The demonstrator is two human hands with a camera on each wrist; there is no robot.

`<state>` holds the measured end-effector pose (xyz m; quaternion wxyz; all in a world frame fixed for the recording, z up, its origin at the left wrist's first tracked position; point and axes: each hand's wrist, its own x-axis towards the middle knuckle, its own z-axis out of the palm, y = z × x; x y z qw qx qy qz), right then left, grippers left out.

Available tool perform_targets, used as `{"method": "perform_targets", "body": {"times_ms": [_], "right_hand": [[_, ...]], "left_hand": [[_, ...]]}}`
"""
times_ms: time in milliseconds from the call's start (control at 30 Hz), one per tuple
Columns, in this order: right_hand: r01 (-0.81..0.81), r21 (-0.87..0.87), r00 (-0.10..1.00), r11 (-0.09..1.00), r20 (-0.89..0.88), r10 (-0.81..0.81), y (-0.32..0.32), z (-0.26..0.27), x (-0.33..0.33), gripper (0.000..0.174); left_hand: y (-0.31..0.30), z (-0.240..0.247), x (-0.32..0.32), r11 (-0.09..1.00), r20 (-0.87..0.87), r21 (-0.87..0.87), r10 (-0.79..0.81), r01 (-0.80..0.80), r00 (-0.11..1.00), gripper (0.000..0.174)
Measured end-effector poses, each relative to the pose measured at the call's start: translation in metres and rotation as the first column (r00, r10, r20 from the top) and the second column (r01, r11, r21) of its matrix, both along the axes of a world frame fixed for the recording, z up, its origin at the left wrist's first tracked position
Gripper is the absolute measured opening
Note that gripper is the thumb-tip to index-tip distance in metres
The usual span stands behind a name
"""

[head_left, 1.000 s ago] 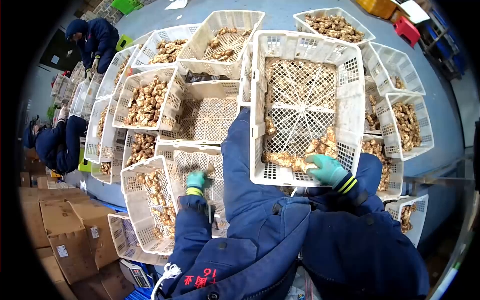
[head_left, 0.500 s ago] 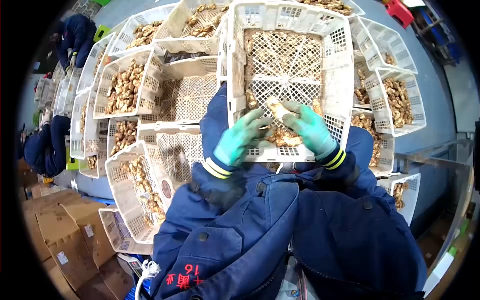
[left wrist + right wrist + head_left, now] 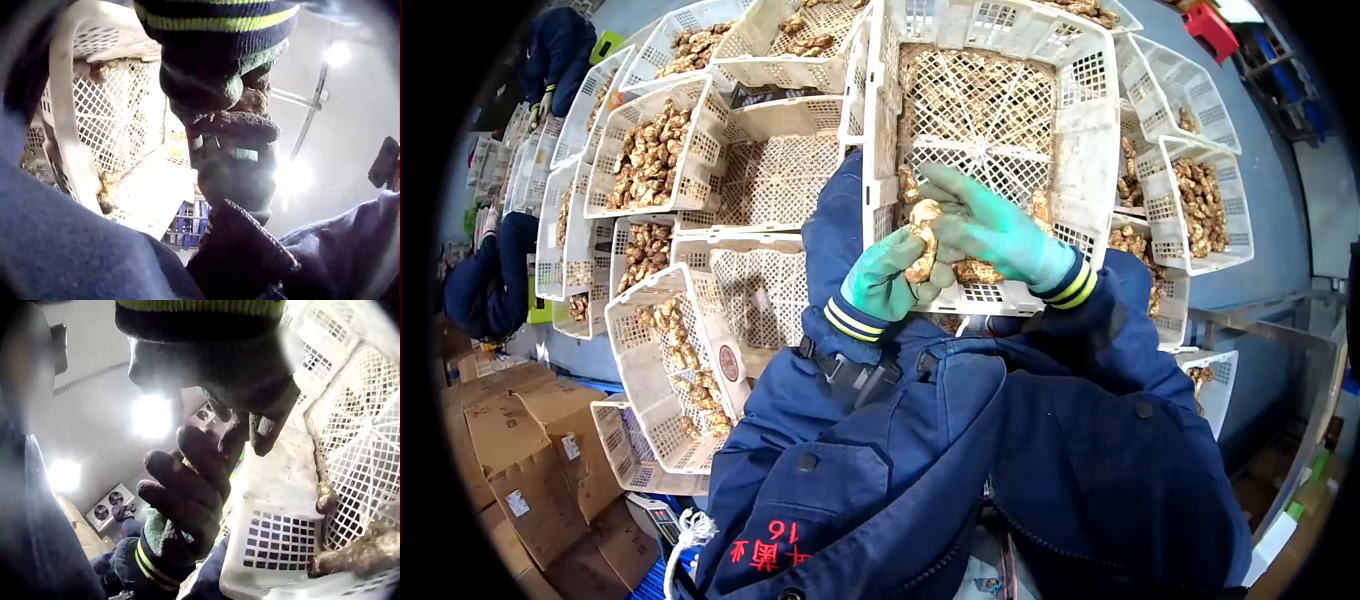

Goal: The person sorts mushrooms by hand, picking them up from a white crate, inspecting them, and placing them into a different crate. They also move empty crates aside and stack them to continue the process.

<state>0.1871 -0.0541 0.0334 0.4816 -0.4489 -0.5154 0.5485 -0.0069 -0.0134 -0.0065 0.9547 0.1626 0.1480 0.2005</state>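
One knobbly piece (image 3: 923, 242) | now in left hand (image 3: 885, 278) | right hand (image 3: 1005, 235) alongside

Produce (image 3: 977, 272) lies in the centre crate (image 3: 1088, 150) — other crates (image 3: 780, 180) left and right, cartons (image 3: 522, 440) lower left.

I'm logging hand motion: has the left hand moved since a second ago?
Yes: the left hand moved right, away from the crate beside the left thigh, to the lap crate.
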Motion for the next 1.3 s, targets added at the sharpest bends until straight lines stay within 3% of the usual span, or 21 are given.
{"method": "perform_targets", "body": {"times_ms": [33,100,167,300,400,433,533,567,667,700,800,833,933,967,1067,1100,1300], "right_hand": [[-0.016,-0.092,1.0,0.996,0.018,0.018,0.002,0.0,-0.002,0.053],[-0.05,-0.273,0.997,0.961,0.046,0.065,0.006,-0.002,-0.004,0.044],[-0.042,-0.21,0.998,0.977,-0.057,0.031,0.006,-0.006,0.001,0.041],[-0.055,-0.118,0.928,0.992,-0.373,0.008,0.002,-0.004,0.015,0.051],[-0.079,-0.08,0.905,0.994,-0.423,0.039,0.003,-0.006,0.014,0.053],[-0.108,-0.002,0.918,0.994,-0.385,0.099,0.004,-0.006,0.015,0.052],[-0.007,0.001,0.994,1.0,-0.109,0.007,0.002,0.001,0.01,0.049],[0.009,0.013,1.0,1.0,0.011,-0.009,0.003,0.001,0.011,0.049],[0.047,-0.087,0.99,0.995,0.134,-0.035,0.001,-0.014,0.012,0.049],[0.064,-0.096,0.994,0.993,0.098,-0.055,0.0,-0.012,0.012,0.049],[0.098,-0.178,0.979,0.979,-0.161,-0.128,0.0,-0.008,0.009,0.05],[0.064,-0.169,0.972,0.983,-0.212,-0.1,-0.001,-0.005,0.011,0.051],[0.026,-0.171,0.954,0.985,-0.291,-0.076,-0.001,-0.004,0.016,0.051],[0.028,-0.152,0.95,0.988,-0.302,-0.074,-0.001,-0.003,0.017,0.049],[0.001,-0.136,0.953,0.991,-0.301,-0.042,-0.001,0.001,0.017,0.047],[0.001,-0.175,0.947,0.984,-0.315,-0.057,0.0,0.003,0.016,0.044],[0.076,-0.242,0.997,0.967,0.003,-0.078,0.006,-0.002,0.009,0.035]], "left_hand": [[0.002,-0.002,-0.001,0.996,-0.065,0.084,-0.029,0.035,0.997,0.046],[0.003,0.0,-0.002,0.997,0.021,-0.002,-0.072,0.072,0.997,0.049],[-0.003,0.009,0.001,0.999,0.106,-0.003,-0.036,0.036,0.994,0.054],[-0.003,0.006,-0.01,0.979,0.138,-0.138,-0.132,0.151,0.982,0.062],[-0.01,0.016,-0.003,0.971,-0.16,0.232,-0.026,0.063,0.987,0.063],[-0.009,0.011,-0.002,0.989,-0.139,0.146,-0.018,0.038,0.99,0.056],[-0.002,-0.009,-0.005,0.958,-0.141,0.284,0.095,-0.051,0.986,0.048],[-0.005,-0.014,-0.006,0.957,-0.279,0.268,0.189,-0.113,0.942,0.044],[-0.012,-0.009,-0.004,0.866,-0.379,0.482,0.344,-0.134,0.859,0.037],[-0.014,-0.008,0.004,0.776,-0.389,0.61,0.471,-0.162,0.792,0.037],[-0.008,0.005,-0.009,0.855,-0.516,0.518,0.316,-0.004,0.796,0.032],[-0.009,0.0,-0.009,0.897,-0.492,0.437,0.299,-0.064,0.818,0.032],[0.007,-0.002,-0.017,0.985,-0.167,0.161,0.089,-0.061,0.982,0.042],[0.009,-0.003,-0.007,0.992,-0.283,-0.064,0.087,-0.109,0.955,0.044],[0.002,0.013,-0.005,0.998,-0.381,0.045,0.049,-0.034,0.923,0.054],[0.007,0.01,-0.005,0.985,-0.255,0.151,-0.041,0.081,0.966,0.072],[-0.005,-0.02,-0.005,0.998,-0.05,0.049,-0.041,0.044,0.998,0.062]]}}
